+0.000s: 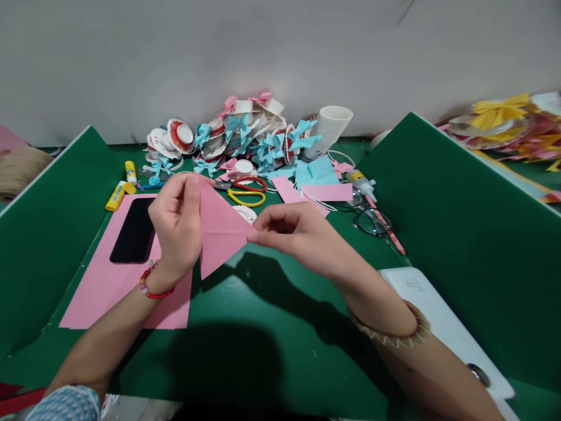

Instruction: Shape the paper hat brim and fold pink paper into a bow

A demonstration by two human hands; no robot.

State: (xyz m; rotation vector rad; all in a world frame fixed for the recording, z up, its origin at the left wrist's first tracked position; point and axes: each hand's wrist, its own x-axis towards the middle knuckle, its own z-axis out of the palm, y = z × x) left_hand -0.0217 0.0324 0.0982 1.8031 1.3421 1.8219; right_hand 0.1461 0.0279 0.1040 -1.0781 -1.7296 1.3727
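Note:
A pink paper folded into a triangle (219, 234) is held up above the green table, with a horizontal crease across its middle. My left hand (177, 225) grips its upper left edge, fingers curled and thumb on top. The right corner of the paper is pinched between the thumb and index finger of my right hand (293, 234). Just behind the paper lie scissors with red and yellow handles (248, 192) and a white scalloped paper disc (245, 214), partly hidden.
Pink sheets (100, 292) lie at left under a black phone (134, 231), near glue sticks (116, 196). Paper decorations (236, 137), stacked cups (331, 128), blue paper (316, 171) and glasses (372, 222) stand or lie behind. Green partitions (473, 234) flank the table; a white device (442, 316) is at right.

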